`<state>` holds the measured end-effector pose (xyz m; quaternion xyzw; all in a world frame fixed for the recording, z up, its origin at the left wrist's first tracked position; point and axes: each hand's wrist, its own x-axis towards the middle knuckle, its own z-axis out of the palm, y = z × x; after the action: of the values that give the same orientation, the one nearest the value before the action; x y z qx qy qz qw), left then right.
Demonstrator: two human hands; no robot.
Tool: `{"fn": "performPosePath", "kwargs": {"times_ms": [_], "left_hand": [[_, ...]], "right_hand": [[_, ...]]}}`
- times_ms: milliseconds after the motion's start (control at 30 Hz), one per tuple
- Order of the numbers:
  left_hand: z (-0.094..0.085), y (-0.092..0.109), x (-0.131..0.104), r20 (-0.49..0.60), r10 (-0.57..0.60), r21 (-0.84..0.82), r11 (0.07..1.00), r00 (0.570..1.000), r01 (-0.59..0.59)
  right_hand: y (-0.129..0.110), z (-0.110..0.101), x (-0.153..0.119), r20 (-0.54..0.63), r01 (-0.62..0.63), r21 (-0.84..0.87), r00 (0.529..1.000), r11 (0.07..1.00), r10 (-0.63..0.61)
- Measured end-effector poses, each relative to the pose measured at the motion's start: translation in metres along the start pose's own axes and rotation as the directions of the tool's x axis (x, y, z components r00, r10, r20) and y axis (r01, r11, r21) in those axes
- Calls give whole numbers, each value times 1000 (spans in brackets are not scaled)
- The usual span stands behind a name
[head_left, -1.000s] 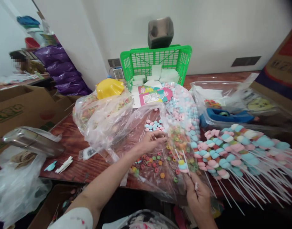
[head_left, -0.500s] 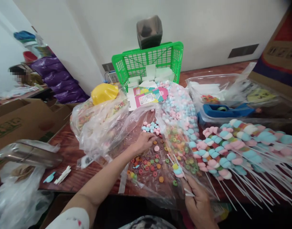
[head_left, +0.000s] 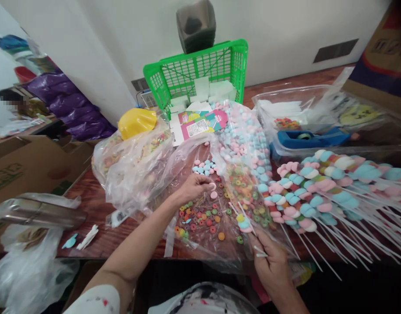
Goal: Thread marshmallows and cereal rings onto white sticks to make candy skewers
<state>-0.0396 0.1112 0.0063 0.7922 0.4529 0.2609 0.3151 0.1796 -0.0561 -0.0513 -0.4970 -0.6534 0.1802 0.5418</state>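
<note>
My left hand (head_left: 194, 187) is closed, a pale pink marshmallow piece (head_left: 212, 186) pinched at its fingertips. Another pink piece (head_left: 214, 195) lies just below it on the plastic sheet. In my right hand (head_left: 272, 258) are thin white sticks, closed in the fingers; blue, pink and yellow marshmallows (head_left: 244, 224) are threaded near the upper part, with bare stick tips beyond them. Between the hands, ring-shaped cereal pieces (head_left: 200, 218) in several colours are scattered. Blue and pink marshmallow pieces (head_left: 205, 167) lie in a pile beyond my left hand.
Finished-looking marshmallow skewers (head_left: 331, 187) are heaped at the right. Behind stand a green basket (head_left: 195, 61), a bag of marshmallows (head_left: 246, 135) and a blue tape dispenser (head_left: 313, 138). A yellow bowl (head_left: 137, 123) rests on bagged cereal at left, near a metal flask (head_left: 49, 212).
My left hand has drawn back slightly from the table and now shows a pink piece in its fingertips. My right hand keeps its hold on the sticks. The camera view has shifted a little.
</note>
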Motion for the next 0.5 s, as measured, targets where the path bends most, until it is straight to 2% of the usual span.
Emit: {"fn": "performPosePath", "kwargs": {"times_ms": [67,133,167,233,300,400,500], "left_hand": [[6,2,-11,-122,28,32,999,992,-24],[17,1,-18,-248,159,154,980,956,-123],[23,0,-21,-260,233,216,960,937,-178],[35,-2,-27,-193,350,317,906,916,-280],[44,-3,-35,-88,403,397,853,911,-339],[46,1,-42,-20,370,423,845,929,-328],[40,9,-41,-59,253,311,924,966,-223]], "right_hand": [[0,1,1,-11,36,-20,999,999,-37],[0,2,2,-14,54,-37,998,998,-54],[0,3,2,-14,55,-42,998,998,-55],[0,3,2,-17,56,-47,998,997,-56],[1,3,1,-15,60,-49,998,997,-61],[0,2,1,-21,76,-47,997,996,-77],[-1,2,1,-30,71,-48,997,996,-73]]}}
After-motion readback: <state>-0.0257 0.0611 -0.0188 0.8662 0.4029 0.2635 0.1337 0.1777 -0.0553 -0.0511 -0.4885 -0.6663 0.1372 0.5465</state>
